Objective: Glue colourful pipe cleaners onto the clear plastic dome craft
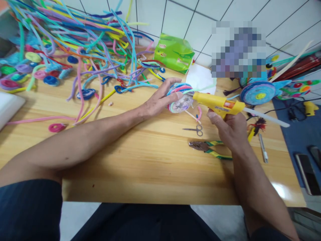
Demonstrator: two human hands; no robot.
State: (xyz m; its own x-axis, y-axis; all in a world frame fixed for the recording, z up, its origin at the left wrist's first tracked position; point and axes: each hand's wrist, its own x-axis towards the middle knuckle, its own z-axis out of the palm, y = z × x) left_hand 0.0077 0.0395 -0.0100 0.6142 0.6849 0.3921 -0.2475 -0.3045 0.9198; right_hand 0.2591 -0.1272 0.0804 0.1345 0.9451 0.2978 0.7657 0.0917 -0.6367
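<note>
In my left hand is a round craft piece wrapped with coloured pipe cleaners in blue, pink and white. My right hand grips a yellow hot glue gun by its handle, and a translucent glue stick sticks out of its back end. The gun's nozzle meets the right side of the round piece; whether it touches is hard to tell. A light green pipe cleaner runs off that piece to the right. Below lie small scissors and pliers with green and yellow handles.
Loose pipe cleaners pile up at the back left, with several coiled discs beside them. A green packet leans near the tiled wall. Finished-looking blue craft, a pen-like tool and a phone are at the right.
</note>
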